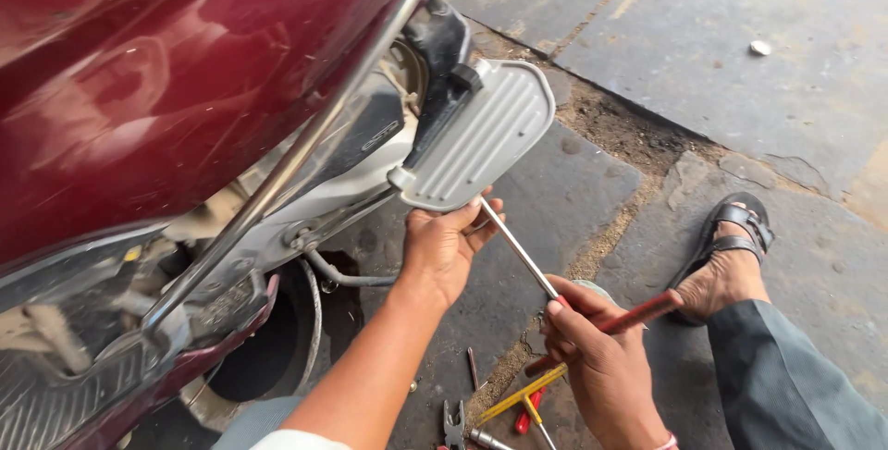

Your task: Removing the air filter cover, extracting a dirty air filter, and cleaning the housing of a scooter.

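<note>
Footrest (pixel 481 135), a grey ribbed metal plate, hangs folded out from the side of the maroon scooter (pixel 157 89), a little above the middle of the view. Its lower edge, at about 6 o'clock on the plate, rests against the fingers of the left hand (pixel 444 246), which cups it from beneath, partly curled rather than clenched. From that same edge a long screwdriver (pixel 520 251) with a steel shaft runs toward 4 o'clock into the right hand (pixel 597 357), which is closed around its red handle. The tip's seat behind the plate is hidden, so I cannot tell what it engages.

To do this step well, it seems best to keep the shaft in line with the fastener, press forward while turning, and let the left hand steady the plate against twisting. At 6 o'clock below the hands, pliers (pixel 453 424) and more screwdrivers (pixel 527 404) lie on the stone floor (pixel 740 61); a sandalled foot (pixel 726 270) rests at 3 o'clock.
</note>
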